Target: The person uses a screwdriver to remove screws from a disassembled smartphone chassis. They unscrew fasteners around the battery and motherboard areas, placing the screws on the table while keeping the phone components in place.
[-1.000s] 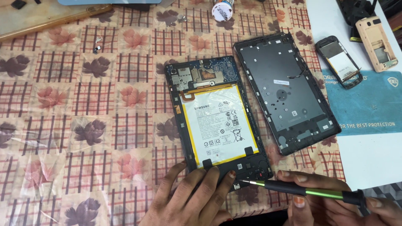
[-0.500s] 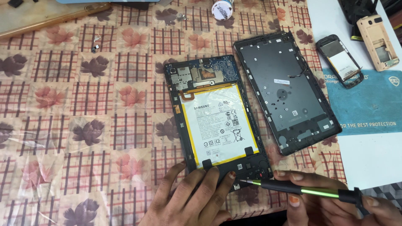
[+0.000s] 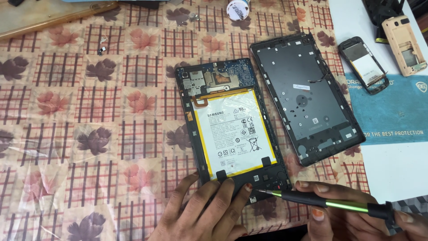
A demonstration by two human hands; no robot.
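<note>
Fingers of the left hand (image 3: 203, 212) press flat, grasping nothing, on the opened tablet (image 3: 232, 129). Right hand (image 3: 352, 216) grips a screwdriver (image 3: 327, 203), tip at the tablet's lower edge.

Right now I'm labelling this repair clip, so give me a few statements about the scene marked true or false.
1. The left hand presses on the bottom edge of the opened tablet. True.
2. The right hand holds a screwdriver with its tip at the tablet's lower edge. True.
3. The tablet's back cover lies to the left of the tablet. False: it lies to its right, inner side up.
4. The battery has been lifted out. False: it sits in the tablet.
5. Two small phones lie on the flowered tablecloth. False: they lie on the white surface at the upper right.
</note>
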